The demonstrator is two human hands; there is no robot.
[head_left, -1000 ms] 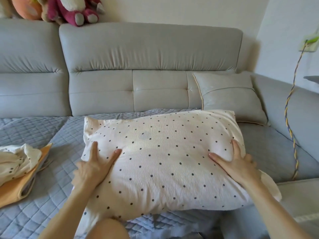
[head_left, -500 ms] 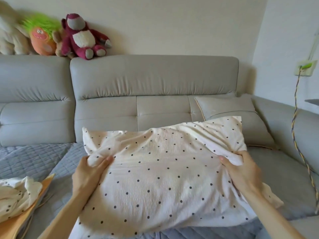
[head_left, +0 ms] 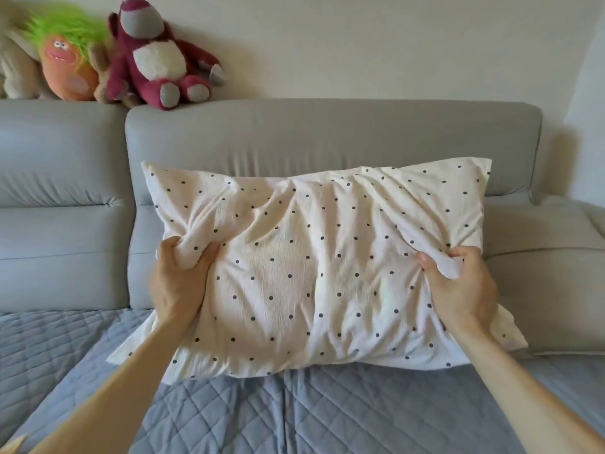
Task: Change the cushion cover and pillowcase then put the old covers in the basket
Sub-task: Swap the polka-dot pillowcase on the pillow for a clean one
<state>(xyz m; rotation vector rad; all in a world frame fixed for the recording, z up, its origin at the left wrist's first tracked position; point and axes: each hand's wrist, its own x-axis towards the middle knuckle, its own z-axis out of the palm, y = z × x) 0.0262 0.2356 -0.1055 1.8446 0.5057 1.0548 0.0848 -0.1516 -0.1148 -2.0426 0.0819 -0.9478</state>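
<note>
Pillow (head_left: pixel 314 263) upright against sofa back (head_left: pixel 327 132); your left hand (head_left: pixel 176 283) and right hand (head_left: pixel 458 286) each clench bunched polka-dot pillowcase fabric.

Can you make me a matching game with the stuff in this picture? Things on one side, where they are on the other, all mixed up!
Things:
1. dotted pillow
2. dark red teddy
3. blue quilted cover
4. grey cushion

Places:
A. sitting on top of the sofa back
B. gripped by the left hand and the right hand
C. spread out flat below the dotted pillow
D. on the right, partly behind the dotted pillow

Pairs: 1-B, 2-A, 3-C, 4-D
</note>
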